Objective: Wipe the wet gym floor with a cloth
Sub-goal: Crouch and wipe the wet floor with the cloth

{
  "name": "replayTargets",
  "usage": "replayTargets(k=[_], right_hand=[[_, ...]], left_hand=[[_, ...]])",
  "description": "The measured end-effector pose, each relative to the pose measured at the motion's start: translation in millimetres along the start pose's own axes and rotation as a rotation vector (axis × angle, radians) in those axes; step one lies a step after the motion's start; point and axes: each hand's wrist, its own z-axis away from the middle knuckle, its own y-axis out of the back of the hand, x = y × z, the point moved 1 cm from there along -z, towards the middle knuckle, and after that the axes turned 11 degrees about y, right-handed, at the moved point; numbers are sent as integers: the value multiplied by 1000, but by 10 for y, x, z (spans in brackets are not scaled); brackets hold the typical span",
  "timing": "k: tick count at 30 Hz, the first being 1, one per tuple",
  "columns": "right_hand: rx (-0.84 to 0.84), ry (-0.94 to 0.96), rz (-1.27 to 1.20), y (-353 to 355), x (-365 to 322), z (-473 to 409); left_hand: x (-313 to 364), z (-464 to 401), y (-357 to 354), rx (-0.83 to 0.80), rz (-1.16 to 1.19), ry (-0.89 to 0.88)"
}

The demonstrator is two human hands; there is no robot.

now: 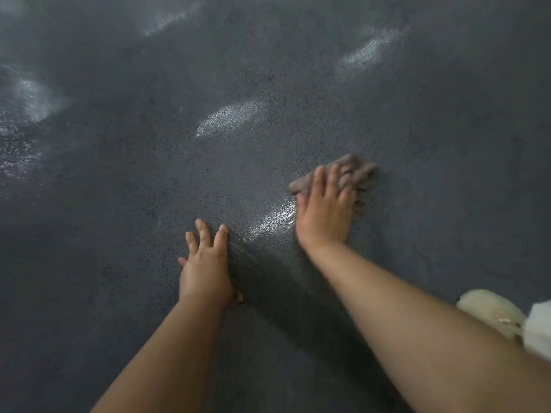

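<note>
The dark grey textured gym floor [143, 180] fills the view, with shiny wet patches catching the light. My right hand [325, 210] presses flat on a crumpled brownish-grey cloth [356, 168], its fingers spread over it; the cloth sticks out beyond the fingertips and to the left. The hand and cloth look motion-blurred. Just left of the wrist lies a glistening wet streak [272, 220]. My left hand [205, 263] rests flat on the bare floor, fingers spread and straight, nearer to me and left of the cloth.
More wet glints lie farther off: one in the middle [229, 117], one at the upper right [363, 55], a broad one at the left [26, 114]. A pale cream shoe [492, 311] and white fabric [539, 326] sit at the right edge.
</note>
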Motion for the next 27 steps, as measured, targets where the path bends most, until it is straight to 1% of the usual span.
replayTargets(k=[1, 3, 4, 6, 7, 8, 9, 10, 13, 16, 18, 20, 21, 22, 24, 25, 27], right_hand=[[11, 120, 8, -82, -226, 221], [-132, 398, 2, -186, -516, 685], [-195, 522, -5, -204, -543, 860], [-261, 687, -22, -178, -399, 929], [-245, 715, -10, -153, -287, 852], [-200, 712, 21, -111, -160, 742], [-141, 663, 49, -61, -17, 598], [-114, 570, 49, -19, 157, 415], [-50, 146, 56, 157, 825, -63], [-39, -145, 106, 213, 1361, -319], [-39, -255, 50, 184, 1363, -354], [-36, -313, -47, 165, 1098, -251], [-38, -288, -65, 144, 900, -129], [-47, -215, -62, 99, 683, 37], [-12, -2, -53, -12, 263, 491], [-29, 112, -58, -74, 91, 742], [-150, 363, -58, -178, -130, 1259]], left_hand=[[-5, -8, -6, 7, 4, 2], [-11, -27, -35, 25, 30, 6], [-16, -37, -47, 41, 45, 7], [-27, -59, -62, 54, 52, 4], [-34, -63, -59, 44, 43, 1], [-37, -66, -53, 31, 33, -1], [-38, -62, -44, 22, 27, -3], [-36, -57, -34, 17, 28, -4], [-19, -36, -19, 14, 29, 1], [-14, -28, -14, 12, 27, 2], [-20, -26, -12, 8, 30, 3], [-16, -13, -6, 2, 29, -1], [-17, -7, -10, -1, 30, -4], [-26, -6, -13, -3, 33, -8], [-67, -3, -6, -9, 41, -21], [-88, -17, 13, -21, 36, -34], [-143, -46, 66, -47, -6, -62]])
